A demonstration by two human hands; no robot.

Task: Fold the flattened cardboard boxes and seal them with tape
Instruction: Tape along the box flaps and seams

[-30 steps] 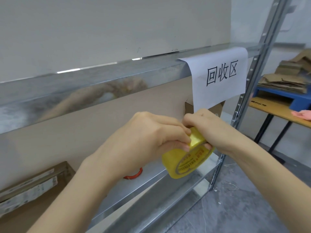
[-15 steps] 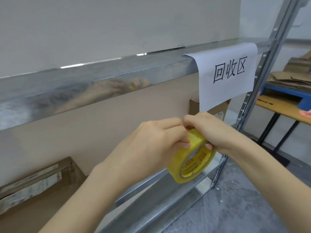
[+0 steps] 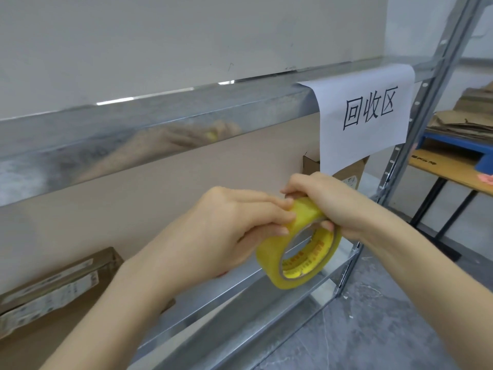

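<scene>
Your right hand (image 3: 328, 198) grips the roll of tape (image 3: 298, 252) at its top, with fingers curled through the core. Your left hand (image 3: 221, 231) pinches the roll's outer band between thumb and fingertips, just beside the right hand's fingers. The roll is held in the air, tilted, in front of the front edge of the lower shelf (image 3: 240, 297) and near the rack's right post (image 3: 416, 116). A paper sign (image 3: 365, 116) hangs from the upper shelf beam (image 3: 160, 129) just above your right hand. It covers part of a small box (image 3: 349, 174) at the right end of the shelf, and your hand hides more of it. A larger labelled box (image 3: 53, 284) sits at the shelf's left end, and your left forearm crosses in front of its corner. Beyond the post, well apart, a stack of flattened cardboard (image 3: 464, 124) lies on a blue pallet (image 3: 453, 137) on a worktop (image 3: 448, 169). Something pink (image 3: 486, 178) lies at that worktop's right edge; you cannot tell what it is.
</scene>
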